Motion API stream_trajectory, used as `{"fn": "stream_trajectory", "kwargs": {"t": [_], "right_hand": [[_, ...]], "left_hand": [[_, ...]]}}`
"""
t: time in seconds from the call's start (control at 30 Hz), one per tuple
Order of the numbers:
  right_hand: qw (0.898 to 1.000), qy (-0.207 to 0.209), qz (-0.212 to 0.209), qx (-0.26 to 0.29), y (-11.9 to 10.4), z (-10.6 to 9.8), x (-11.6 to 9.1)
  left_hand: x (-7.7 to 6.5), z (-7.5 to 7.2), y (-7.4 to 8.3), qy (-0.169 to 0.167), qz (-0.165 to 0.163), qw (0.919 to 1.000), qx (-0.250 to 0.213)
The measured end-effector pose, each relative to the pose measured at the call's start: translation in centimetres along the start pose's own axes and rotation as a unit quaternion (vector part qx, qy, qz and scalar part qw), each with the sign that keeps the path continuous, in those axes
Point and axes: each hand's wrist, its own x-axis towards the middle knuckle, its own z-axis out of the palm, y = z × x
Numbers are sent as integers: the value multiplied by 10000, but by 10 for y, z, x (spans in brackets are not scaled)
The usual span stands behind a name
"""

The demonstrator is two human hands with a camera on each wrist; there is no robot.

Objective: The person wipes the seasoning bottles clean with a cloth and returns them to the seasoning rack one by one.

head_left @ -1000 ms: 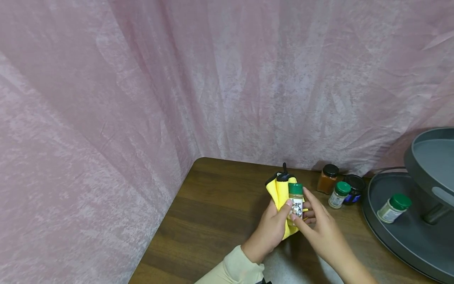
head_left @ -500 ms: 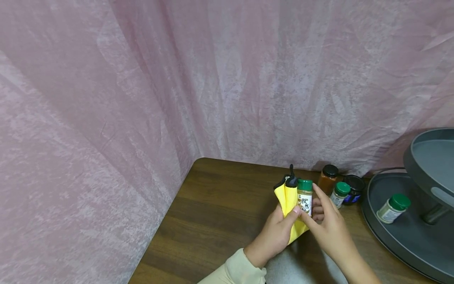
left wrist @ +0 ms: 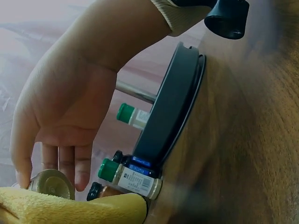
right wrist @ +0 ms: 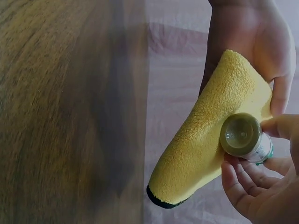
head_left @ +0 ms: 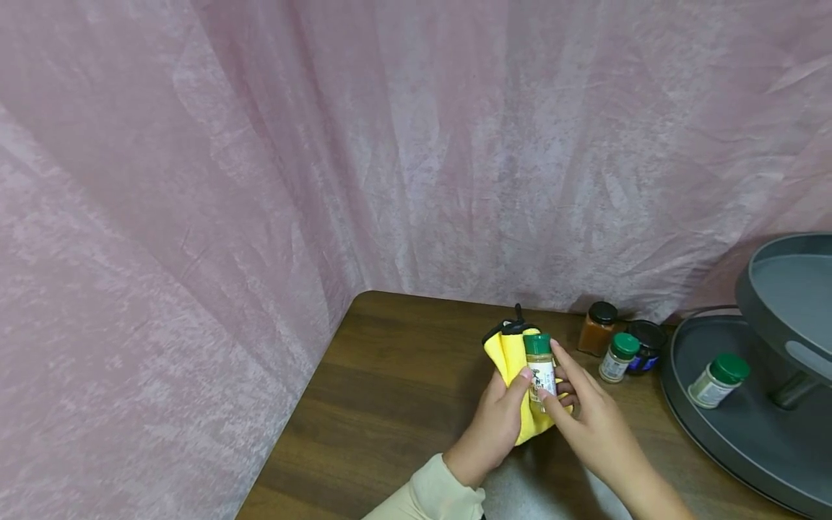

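A yellow cloth [head_left: 510,355] with black edging and a loop is gripped in my left hand [head_left: 492,419], thumb on its front. Against the cloth stands a small spice jar [head_left: 542,372] with a green lid and white label, its clear base [right wrist: 240,133] visible in the right wrist view. My right hand [head_left: 596,427] holds this jar between thumb and fingers from the right. The left wrist view has the right hand [left wrist: 74,102] above the jar's base [left wrist: 52,183], partly covered by the cloth. Both hands are raised over the wooden table.
Right of the hands are another green-lidded jar [head_left: 619,358], a black-lidded jar of reddish-brown contents [head_left: 596,329] and a dark jar [head_left: 647,343]. A grey two-tier round stand [head_left: 702,440] carries one green-lidded jar [head_left: 718,380]. A pink curtain [head_left: 455,144] hangs behind the table [head_left: 377,390].
Both hands, with cloth and jar, shifted right and then back left. The jar's label has turned slightly. The other jars and the stand have stayed put.
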Motion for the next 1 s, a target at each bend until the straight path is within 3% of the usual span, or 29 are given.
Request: {"fn": "stream_trajectory", "kwargs": {"t": [0.23,0.57,0.73,1.0], "right_hand": [[9998,174,34,51,-1,2,1],[9961,720,-73,-496,3,1,0],[9974,585,-39,-425,2,2,0],[9992,284,-7,-283,-2,1,-1]], "left_hand": [[-1,-1,1,-1,61,10000,31],[-4,1,1,-470,105,9986,223],[-2,2,-1,-391,202,9988,225],[1,-1,-1,-77,21,10000,18]]}}
